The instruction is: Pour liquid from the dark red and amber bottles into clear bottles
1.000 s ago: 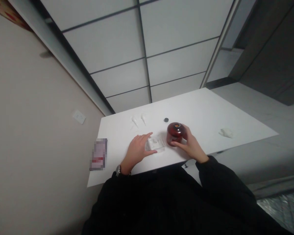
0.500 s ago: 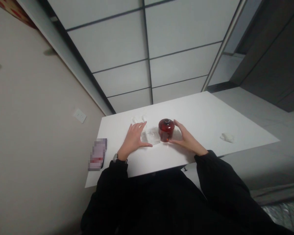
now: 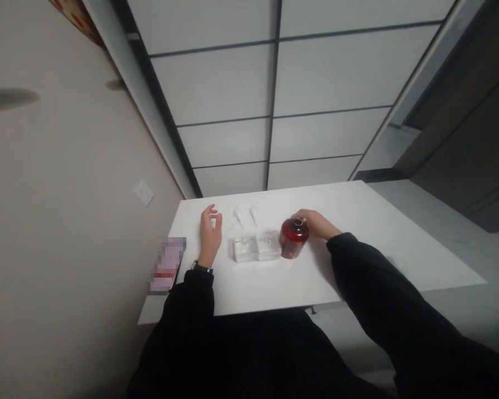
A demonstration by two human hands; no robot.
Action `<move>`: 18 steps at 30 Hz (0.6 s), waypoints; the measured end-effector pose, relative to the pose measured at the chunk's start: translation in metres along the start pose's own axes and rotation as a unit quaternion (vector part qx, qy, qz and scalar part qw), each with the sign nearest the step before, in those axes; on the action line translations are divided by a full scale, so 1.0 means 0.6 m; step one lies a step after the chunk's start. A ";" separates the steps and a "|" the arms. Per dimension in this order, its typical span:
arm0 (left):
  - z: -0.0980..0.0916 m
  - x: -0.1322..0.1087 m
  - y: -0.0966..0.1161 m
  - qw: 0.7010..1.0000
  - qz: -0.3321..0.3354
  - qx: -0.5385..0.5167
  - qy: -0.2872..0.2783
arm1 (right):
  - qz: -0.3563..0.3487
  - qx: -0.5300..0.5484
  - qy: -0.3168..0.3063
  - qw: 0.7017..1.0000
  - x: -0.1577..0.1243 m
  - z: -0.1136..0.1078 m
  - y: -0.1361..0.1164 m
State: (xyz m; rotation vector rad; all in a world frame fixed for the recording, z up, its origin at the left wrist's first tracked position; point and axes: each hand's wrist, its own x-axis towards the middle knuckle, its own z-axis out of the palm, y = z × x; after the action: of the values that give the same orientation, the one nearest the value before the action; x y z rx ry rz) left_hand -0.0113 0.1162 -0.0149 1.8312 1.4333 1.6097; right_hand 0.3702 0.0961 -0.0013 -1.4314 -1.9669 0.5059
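Note:
My right hand is at the right side of a rounded red glass bottle with an uncapped neck. Its fingers are partly hidden behind the bottle and appear to grip it near the shoulder. Left of the bottle stand two clear square bottles side by side, the left one and the right one. My left hand is raised beside them, fingers loosely curled with a gap to the thumb, holding nothing. Beyond the clear bottles lie two white pump tops, the left one and the right one.
All of this is on a white table. A blurred-out pinkish flat object lies at its left edge, by a wall with a socket. A pale crumpled thing shows faintly past my right sleeve. Sliding panels stand behind.
My left hand has moved left, away from the clear bottles. My right hand has shifted to the far side of the red bottle. The view has tilted, so everything sits differently.

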 end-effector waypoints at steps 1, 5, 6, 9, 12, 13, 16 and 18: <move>0.000 -0.001 0.002 1.000 0.001 -0.001 -0.003 | 0.003 0.027 0.021 0.999 -0.006 -0.011 -0.005; 0.004 -0.004 0.003 1.000 -0.004 -0.003 -0.020 | 0.002 0.126 0.126 0.984 -0.054 -0.049 -0.050; 0.005 -0.004 0.002 1.000 -0.006 -0.003 -0.026 | -0.004 0.154 0.146 0.977 -0.067 -0.051 -0.068; 0.009 -0.006 0.003 0.999 -0.007 -0.001 -0.045 | -0.026 0.278 0.182 0.943 -0.092 -0.034 -0.119; 0.010 -0.009 0.004 0.998 -0.010 0.007 -0.066 | -0.041 0.286 0.188 0.939 -0.096 -0.006 -0.144; 0.009 -0.011 0.003 0.997 -0.012 0.011 -0.074 | -0.043 0.285 0.192 0.938 -0.094 0.000 -0.146; 0.010 -0.015 0.001 0.995 -0.019 0.025 -0.098 | -0.054 0.262 0.205 0.941 -0.092 0.007 -0.144; 0.010 -0.016 -0.002 0.993 -0.024 0.034 -0.111 | -0.074 0.218 0.201 0.952 -0.093 0.005 -0.143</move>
State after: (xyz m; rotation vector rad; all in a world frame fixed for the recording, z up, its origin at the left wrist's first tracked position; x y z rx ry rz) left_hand -0.0050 0.1109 -0.0233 1.9292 1.4349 1.3023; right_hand 0.3197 0.0151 0.0365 -1.0051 -1.5052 0.4967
